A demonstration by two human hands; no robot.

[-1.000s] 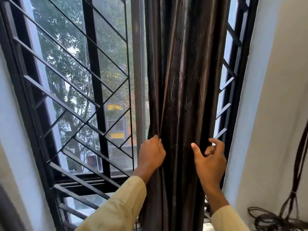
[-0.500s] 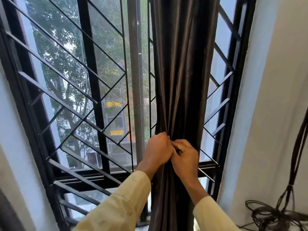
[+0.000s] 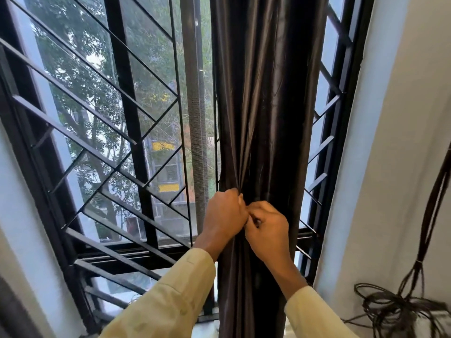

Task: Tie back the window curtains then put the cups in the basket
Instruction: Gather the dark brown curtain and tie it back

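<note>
Just below the middle of the frame, the left hand (image 3: 225, 214) and the right hand (image 3: 267, 228) meet knuckle to knuckle against the dark brown curtain (image 3: 261, 106), which hangs gathered into one narrow bunch from the top edge down past the bottom edge. Both sets of fingers are curled tight — the left hand clenches a pleat of the satin cloth at its left side, and the right hand pinches the folds just beside it, thumb tucked toward the left hand's fingers. Creases in the fabric fan upward from where the hands grip. Pale yellow sleeves (image 3: 170, 298) rise from the bottom edge. Behind the curtain stands a black window grille (image 3: 127, 147) of slanted bars, with trees showing through the glass at left. At the lower right, a tangle of dark cables (image 3: 395, 311) hangs against the white wall (image 3: 402, 142).
</note>
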